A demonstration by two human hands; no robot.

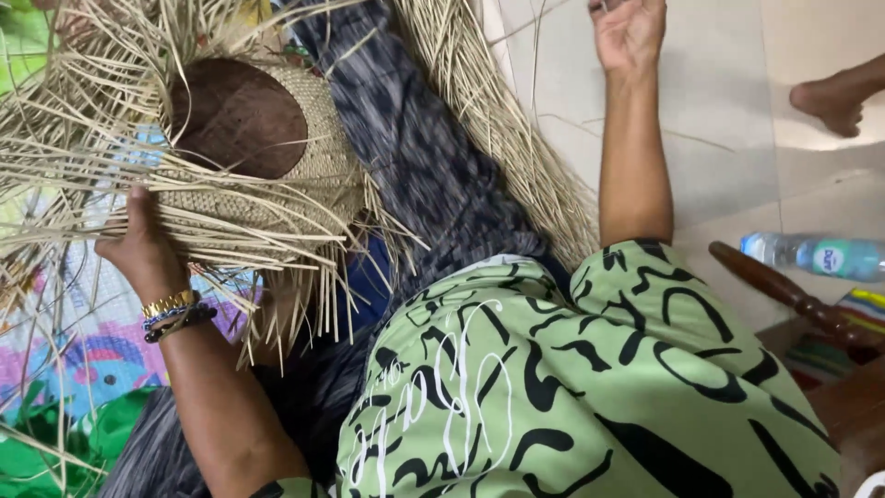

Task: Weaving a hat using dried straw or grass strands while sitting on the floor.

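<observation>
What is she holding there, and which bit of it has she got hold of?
The left hand grips the half-woven straw hat at its unfinished brim, among the loose strands. The right hand stretches away over the floor; whether it holds anything cannot be told.

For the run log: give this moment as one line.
left hand: grips woven straw hat | right hand: raised over tiled floor, apparently empty | plastic bottle on floor
</observation>
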